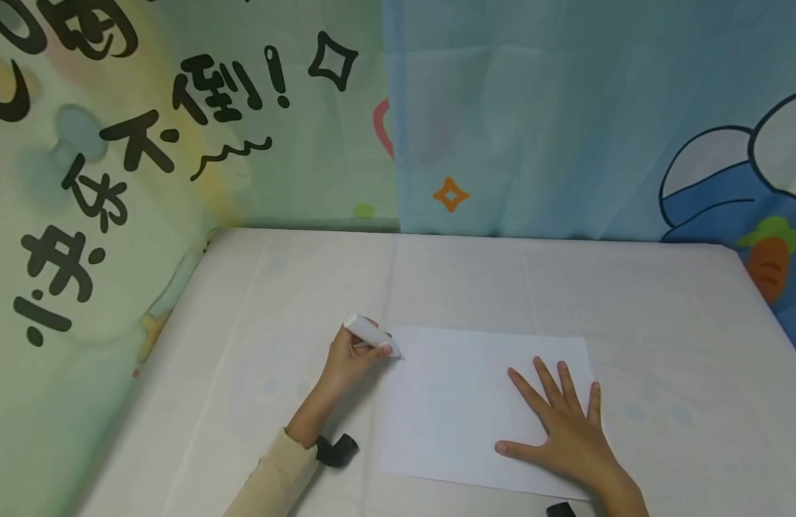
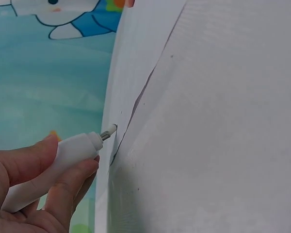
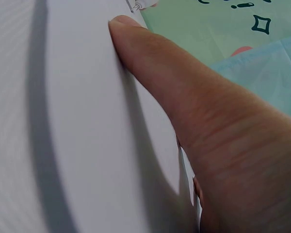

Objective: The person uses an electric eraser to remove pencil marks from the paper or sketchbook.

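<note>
My left hand (image 1: 348, 365) holds a white electric eraser (image 1: 367, 330) between thumb and fingers, tilted with its tip toward the paper. In the left wrist view the electric eraser (image 2: 77, 153) has a thick white barrel, a metal collet and a short white tip. That tip is at the upper left corner of a white sheet of paper (image 1: 450, 402); whether it touches cannot be told. On the right part of the sheet my right hand (image 1: 569, 438) rests flat, fingers spread. The right wrist view shows its thumb lying on the paper (image 3: 82, 107).
A white cloth covers the table (image 1: 294, 287). Behind it hangs a blue curtain (image 1: 553, 129) with cartoon prints, and on the left a green one (image 1: 320, 158) with black lettering. Black wrist bands (image 1: 338, 451) show below both hands.
</note>
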Action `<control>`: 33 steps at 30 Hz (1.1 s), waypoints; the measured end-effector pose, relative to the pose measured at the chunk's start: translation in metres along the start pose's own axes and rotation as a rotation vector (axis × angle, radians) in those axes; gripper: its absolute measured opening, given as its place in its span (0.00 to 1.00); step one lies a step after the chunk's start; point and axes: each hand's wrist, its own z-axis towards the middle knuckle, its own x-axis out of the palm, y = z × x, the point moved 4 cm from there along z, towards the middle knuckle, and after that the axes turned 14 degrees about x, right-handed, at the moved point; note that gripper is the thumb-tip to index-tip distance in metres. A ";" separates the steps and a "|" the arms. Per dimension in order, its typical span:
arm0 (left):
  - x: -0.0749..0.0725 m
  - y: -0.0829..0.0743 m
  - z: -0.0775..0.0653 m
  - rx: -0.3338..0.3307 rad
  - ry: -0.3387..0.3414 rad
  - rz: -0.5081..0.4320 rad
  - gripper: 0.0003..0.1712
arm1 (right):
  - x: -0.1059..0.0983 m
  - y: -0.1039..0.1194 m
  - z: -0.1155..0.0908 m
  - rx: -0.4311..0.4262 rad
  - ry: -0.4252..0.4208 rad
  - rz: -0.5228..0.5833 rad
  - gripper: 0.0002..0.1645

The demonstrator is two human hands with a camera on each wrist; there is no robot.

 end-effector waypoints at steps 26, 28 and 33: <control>0.004 0.003 -0.009 -0.069 0.031 -0.036 0.25 | -0.001 -0.001 -0.003 -0.002 0.003 0.016 0.66; 0.004 0.003 -0.010 -0.072 0.035 -0.038 0.25 | -0.001 -0.001 -0.003 0.002 0.004 0.017 0.66; 0.004 0.002 -0.013 -0.075 0.024 -0.027 0.26 | -0.001 0.000 -0.003 0.000 0.002 0.017 0.66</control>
